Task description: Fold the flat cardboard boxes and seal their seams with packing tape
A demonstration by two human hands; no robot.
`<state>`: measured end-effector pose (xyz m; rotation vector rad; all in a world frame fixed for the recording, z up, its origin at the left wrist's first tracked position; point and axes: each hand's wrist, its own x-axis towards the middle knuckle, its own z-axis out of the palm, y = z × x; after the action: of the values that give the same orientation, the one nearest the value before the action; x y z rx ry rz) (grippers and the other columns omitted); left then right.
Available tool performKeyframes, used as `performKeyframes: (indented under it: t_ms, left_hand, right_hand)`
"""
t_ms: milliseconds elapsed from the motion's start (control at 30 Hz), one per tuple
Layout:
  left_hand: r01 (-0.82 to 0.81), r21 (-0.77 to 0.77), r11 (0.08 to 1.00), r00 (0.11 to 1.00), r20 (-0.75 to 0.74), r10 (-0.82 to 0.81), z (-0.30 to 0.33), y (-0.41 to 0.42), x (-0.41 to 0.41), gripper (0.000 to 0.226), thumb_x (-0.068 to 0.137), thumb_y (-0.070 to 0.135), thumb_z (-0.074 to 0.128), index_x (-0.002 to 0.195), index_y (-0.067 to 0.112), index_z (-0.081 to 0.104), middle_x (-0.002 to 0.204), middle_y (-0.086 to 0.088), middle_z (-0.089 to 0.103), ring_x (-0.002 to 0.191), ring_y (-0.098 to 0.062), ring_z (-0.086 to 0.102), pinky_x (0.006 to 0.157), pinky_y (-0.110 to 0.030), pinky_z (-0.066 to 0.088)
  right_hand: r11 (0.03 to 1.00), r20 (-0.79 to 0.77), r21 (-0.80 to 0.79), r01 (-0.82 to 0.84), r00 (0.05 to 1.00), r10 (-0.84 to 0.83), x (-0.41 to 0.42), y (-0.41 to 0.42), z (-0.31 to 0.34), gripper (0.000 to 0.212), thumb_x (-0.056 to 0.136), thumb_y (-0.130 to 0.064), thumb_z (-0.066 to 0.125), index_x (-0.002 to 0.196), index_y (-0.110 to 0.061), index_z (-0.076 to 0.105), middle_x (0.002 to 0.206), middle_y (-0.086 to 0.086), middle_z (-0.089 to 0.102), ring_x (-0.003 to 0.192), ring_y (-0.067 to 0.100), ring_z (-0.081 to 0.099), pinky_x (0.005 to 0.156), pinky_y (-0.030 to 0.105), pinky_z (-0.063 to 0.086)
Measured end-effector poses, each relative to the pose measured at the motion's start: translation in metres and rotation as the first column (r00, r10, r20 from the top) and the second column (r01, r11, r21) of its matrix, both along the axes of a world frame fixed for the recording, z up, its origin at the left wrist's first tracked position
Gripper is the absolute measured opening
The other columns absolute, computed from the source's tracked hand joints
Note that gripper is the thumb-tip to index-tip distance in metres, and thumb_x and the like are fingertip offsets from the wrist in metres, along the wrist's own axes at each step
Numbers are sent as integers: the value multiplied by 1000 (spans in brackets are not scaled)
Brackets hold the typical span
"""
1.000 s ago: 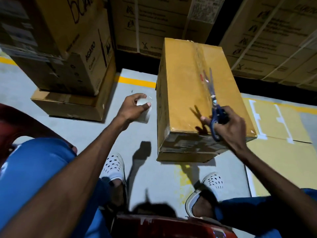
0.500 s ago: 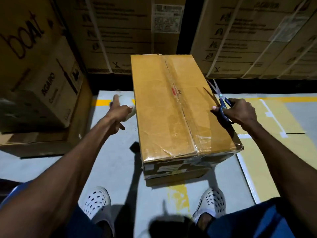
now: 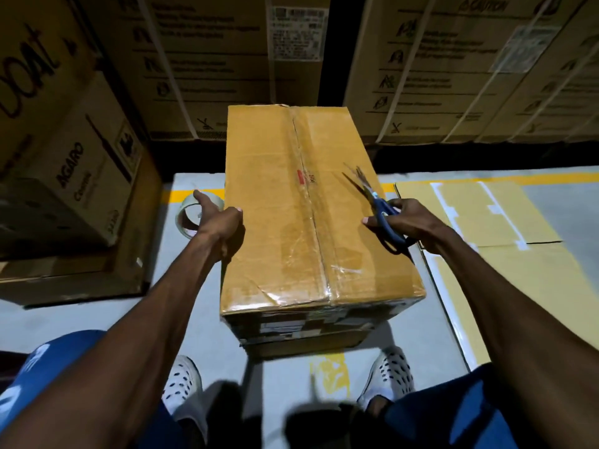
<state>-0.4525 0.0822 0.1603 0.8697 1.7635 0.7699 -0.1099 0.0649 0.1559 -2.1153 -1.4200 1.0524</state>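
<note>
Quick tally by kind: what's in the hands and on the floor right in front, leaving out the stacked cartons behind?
Sealed cardboard box: 1
Tape roll: 1
Blue-handled scissors: 1
Flat cardboard sheet: 1
Total: 4

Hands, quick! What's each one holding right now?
Left hand: holds the tape roll, thumb on the box.
Right hand: grips the blue scissors.

The box under my hands is matt brown cardboard, its centre seam covered by glossy, wrinkled clear tape. My scissors have smooth blue plastic handles and shiny metal blades. The tape roll looks glossy and translucent. The floor is smooth, matt grey.
</note>
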Motion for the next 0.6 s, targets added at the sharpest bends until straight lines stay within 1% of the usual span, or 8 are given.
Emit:
performKeyframes:
  t_ms: [100,233,333,400,467,500,533,600]
  left_hand:
    - [-1,25,1000,1000,-31,2,13,-22,-13,89,102,20,51,157,27,-18,81,2,52,58,-20,48,44,-25,35]
    - [19,47,999,994,-105,-14,6,-61,-30,88,102,15,51,157,21,-17,104,7,48,64,-14,42,60,-27,42]
    - [21,18,1000,995,-102,-19,5,-97,-45,86,103,13,49,158,19,-16,88,16,37,61,-9,31,36,-8,34]
    - [2,-26,1000,998,-70,-4,-5,-113,-57,94,99,17,55,157,28,-19,105,4,51,58,-15,35,32,-8,33]
    - [-40,-91,995,999,17,41,-10,-131,-71,107,86,27,61,148,52,-22,123,-21,58,59,-30,48,47,-25,46]
    - [-48,-125,991,998,24,52,-11,-140,-76,106,83,29,60,144,59,-21,116,-26,61,61,-30,52,54,-35,47]
    - [-71,-142,987,996,35,76,-11,-148,-80,103,87,26,59,145,59,-19,100,-20,63,63,-28,53,58,-39,45]
    - [-80,-113,990,994,65,88,0,-168,-82,93,99,15,52,153,46,-16,81,5,45,63,-20,50,57,-32,44]
  right_hand:
    - [999,19,-18,-28,999,28,-15,-16,5,50,67,-54,87,91,-16,66,88,9,68,82,26,65,72,37,49]
    - [998,45,-38,-50,998,52,-36,-47,11,47,68,-54,86,85,-16,66,81,9,67,74,24,62,65,32,44]
    - [997,76,-57,-57,995,61,-54,-83,10,48,69,-59,84,88,-19,65,84,7,68,77,23,64,62,31,45]
    - [997,85,-56,-50,995,55,-64,-106,5,54,65,-64,83,89,-19,65,84,7,69,79,26,67,63,33,47]
    - [997,77,-56,-50,996,55,-73,-128,3,55,64,-65,83,89,-18,65,83,6,70,80,26,67,67,37,51]
    - [997,73,-58,-51,996,55,-78,-138,3,55,65,-64,82,90,-18,65,83,6,69,80,25,67,68,37,52]
    - [997,67,-53,-54,996,58,-82,-146,5,54,66,-63,82,90,-18,64,84,6,69,80,25,67,69,36,51]
    - [997,48,-53,-58,997,60,-86,-158,9,51,67,-59,84,89,-18,64,83,6,69,79,25,67,67,34,49]
